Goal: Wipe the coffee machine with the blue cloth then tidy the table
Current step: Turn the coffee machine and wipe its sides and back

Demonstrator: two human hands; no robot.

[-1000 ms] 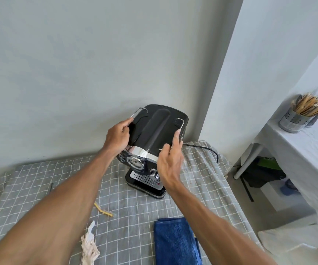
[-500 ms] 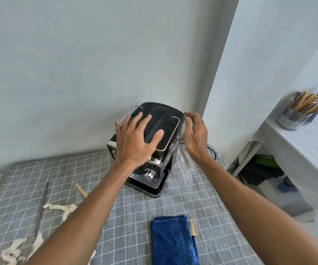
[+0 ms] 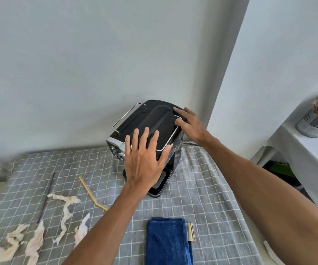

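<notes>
The right hand has reached the coffee machine; both it and the left hand spread flat.

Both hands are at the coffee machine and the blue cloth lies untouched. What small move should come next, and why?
Probably bring the right hand back to pick up the blue cloth. It lies folded at the near table edge, while both open hands are empty at the coffee machine's top, so wiping cannot begin yet.
</notes>
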